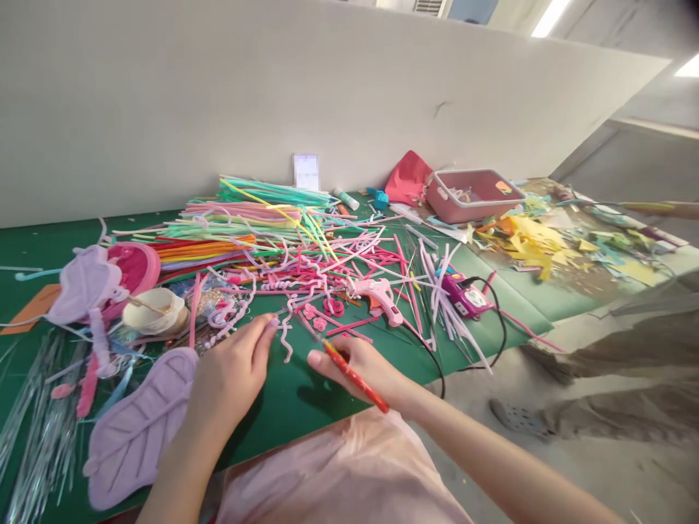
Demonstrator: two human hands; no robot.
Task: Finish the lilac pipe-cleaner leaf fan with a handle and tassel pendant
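Observation:
My left hand (240,364) is closed in a pinch, with a bit of lilac pipe cleaner (273,321) at its fingertips. A wavy lilac pipe cleaner (285,338) hangs or lies just right of those fingers; I cannot tell whether it is joined. My right hand (357,367) is closed around a red patterned pen-like stick (354,377), its thin end pointing up-left toward the left hand. Small pink coiled flowers (314,317) and a pink glue gun (378,297) lie beyond the right hand. Beside my left forearm rests a lilac leaf shape (139,429).
Bundles of coloured pipe cleaners (218,251) cover the green table (284,422). A white cup (156,313) stands left. A purple power box (467,297) with a black cable, a pink basket (464,211) and yellow scraps (538,244) are right. Another person's legs (617,393) stand beside the table.

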